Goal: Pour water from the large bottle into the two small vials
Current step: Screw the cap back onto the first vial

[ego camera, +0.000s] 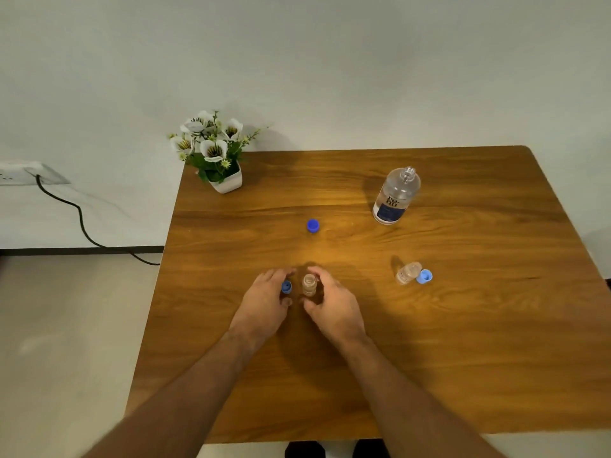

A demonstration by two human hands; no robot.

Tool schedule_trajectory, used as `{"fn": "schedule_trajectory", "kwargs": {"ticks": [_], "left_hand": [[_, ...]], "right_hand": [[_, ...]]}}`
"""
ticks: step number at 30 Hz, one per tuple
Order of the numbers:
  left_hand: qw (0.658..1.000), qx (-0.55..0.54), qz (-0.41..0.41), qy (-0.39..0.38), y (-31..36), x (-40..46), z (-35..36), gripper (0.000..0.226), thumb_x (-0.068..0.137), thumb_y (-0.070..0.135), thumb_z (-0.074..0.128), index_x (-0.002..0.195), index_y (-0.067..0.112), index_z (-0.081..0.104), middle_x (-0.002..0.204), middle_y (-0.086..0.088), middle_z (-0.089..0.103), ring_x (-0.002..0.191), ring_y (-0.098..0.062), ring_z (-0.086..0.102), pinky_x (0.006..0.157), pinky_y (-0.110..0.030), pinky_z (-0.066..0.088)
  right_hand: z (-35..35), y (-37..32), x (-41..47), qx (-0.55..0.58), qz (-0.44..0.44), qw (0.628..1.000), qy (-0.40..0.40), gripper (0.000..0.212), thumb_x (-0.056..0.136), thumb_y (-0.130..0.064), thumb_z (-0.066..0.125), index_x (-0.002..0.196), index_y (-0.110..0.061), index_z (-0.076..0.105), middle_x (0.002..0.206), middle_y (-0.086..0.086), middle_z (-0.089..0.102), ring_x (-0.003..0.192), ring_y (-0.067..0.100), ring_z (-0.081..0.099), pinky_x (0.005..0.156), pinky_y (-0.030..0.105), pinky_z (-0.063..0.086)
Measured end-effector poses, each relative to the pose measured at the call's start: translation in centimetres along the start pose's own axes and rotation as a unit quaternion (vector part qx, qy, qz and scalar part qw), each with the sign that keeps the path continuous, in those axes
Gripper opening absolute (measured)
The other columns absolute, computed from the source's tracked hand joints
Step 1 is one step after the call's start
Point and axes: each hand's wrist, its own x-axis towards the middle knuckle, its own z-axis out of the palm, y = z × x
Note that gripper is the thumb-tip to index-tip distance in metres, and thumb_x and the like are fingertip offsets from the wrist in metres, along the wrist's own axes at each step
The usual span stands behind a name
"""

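Right hand (334, 309) fingers wrap the open small vial (309, 284) — left hand (264, 305) fingers pinch a blue cap (286, 287) beside it.

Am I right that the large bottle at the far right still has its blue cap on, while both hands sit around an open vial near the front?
Not quite. The head view shows the large bottle uncapped; a dark blue cap lies apart from it, mid-table. The rest holds: the left hand and right hand flank an open vial.
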Motion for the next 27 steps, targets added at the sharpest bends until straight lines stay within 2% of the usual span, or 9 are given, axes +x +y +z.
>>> {"fn": "schedule_trajectory", "kwargs": {"ticks": [9,15,18,20,22,23,24,25,27], "left_hand": [[0.997,0.070,0.031,0.008,-0.4,1.1,0.4,0.036,0.095,0.019,0.059,0.130,0.026,0.059,0.136,0.006,0.055,0.129,-0.013,0.044,0.111,-0.026,0.035],[0.998,-0.049,-0.038,0.001,-0.1,1.2,-0.5,0.041,0.090,0.022,0.069,0.129,0.027,0.060,0.130,0.006,0.062,0.119,-0.010,0.057,0.103,-0.029,0.048],[0.994,-0.103,-0.040,0.005,0.5,1.0,-1.2,0.041,0.091,0.021,0.068,0.130,0.026,0.059,0.128,0.007,0.062,0.116,-0.008,0.058,0.102,-0.027,0.049],[0.988,-0.142,-0.051,0.025,1.1,0.7,-2.0,0.036,0.091,0.022,0.067,0.127,0.026,0.062,0.121,0.009,0.064,0.103,-0.004,0.060,0.091,-0.024,0.053],[0.975,-0.206,-0.068,0.042,1.8,0.7,-2.8,0.027,0.091,0.022,0.066,0.118,0.028,0.067,0.107,0.008,0.070,0.073,0.003,0.060,0.064,-0.018,0.052],[0.967,-0.241,-0.074,0.044,2.3,0.7,-3.3,0.024,0.091,0.022,0.065,0.113,0.028,0.068,0.096,0.006,0.071,0.059,0.004,0.056,0.053,-0.017,0.048],[0.959,-0.269,-0.075,0.047,2.9,0.7,-4.0,0.020,0.091,0.022,0.065,0.110,0.028,0.069,0.090,0.005,0.071,0.053,0.003,0.055,0.048,-0.019,0.047],[0.952,-0.294,-0.072,0.050,3.5,0.8,-4.6,0.018,0.091,0.022,0.065,0.107,0.028,0.070,0.087,0.004,0.071,0.056,0.001,0.058,0.050,-0.025,0.053],[0.935,-0.345,-0.063,0.056,5.0,1.0,-6.2,0.015,0.090,0.023,0.067,0.102,0.027,0.074,0.088,0.002,0.074,0.074,-0.011,0.067,0.075,-0.040,0.062]], "right_hand": [[0.2,0.4,0.4,-0.028,-0.022,0.999,0.016,0.053,0.089,-0.027,0.069,0.138,-0.032,0.049,0.129,-0.006,0.064,0.119,0.015,0.059,0.101,0.031,0.047],[0.3,0.7,0.7,-0.010,-0.017,1.000,0.018,0.047,0.089,-0.030,0.070,0.134,-0.031,0.058,0.121,-0.006,0.069,0.113,0.015,0.062,0.097,0.026,0.048],[-0.2,0.7,0.5,0.003,-0.002,1.000,0.009,0.045,0.090,-0.027,0.070,0.133,-0.033,0.059,0.113,-0.012,0.072,0.103,0.005,0.062,0.095,0.022,0.049],[-0.8,0.6,0.5,0.018,0.004,1.000,-0.001,0.041,0.092,-0.025,0.068,0.132,-0.032,0.060,0.103,-0.015,0.073,0.085,-0.008,0.058,0.087,0.015,0.049],[-1.7,0.2,0.4,0.030,0.007,1.000,-0.008,0.043,0.093,-0.024,0.067,0.134,-0.031,0.058,0.101,-0.015,0.073,0.077,-0.013,0.055,0.079,0.006,0.043],[-2.3,-0.2,0.2,0.033,0.005,0.999,-0.005,0.045,0.093,-0.024,0.067,0.136,-0.029,0.056,0.103,-0.014,0.073,0.079,-0.012,0.057,0.080,0.008,0.044],[-3.1,-0.6,0.1,0.032,-0.001,0.999,0.000,0.046,0.092,-0.024,0.068,0.137,-0.028,0.056,0.104,-0.013,0.073,0.083,-0.008,0.059,0.083,0.013,0.047],[-4.0,-1.1,0.0,0.032,-0.010,0.999,0.005,0.046,0.092,-0.025,0.068,0.137,-0.027,0.056,0.105,-0.011,0.073,0.087,-0.003,0.061,0.085,0.018,0.049],[-5.9,-2.1,0.1,0.037,-0.020,0.999,0.010,0.041,0.092,-0.026,0.068,0.133,-0.028,0.059,0.103,-0.010,0.073,0.086,0.001,0.061,0.082,0.022,0.051]]}}
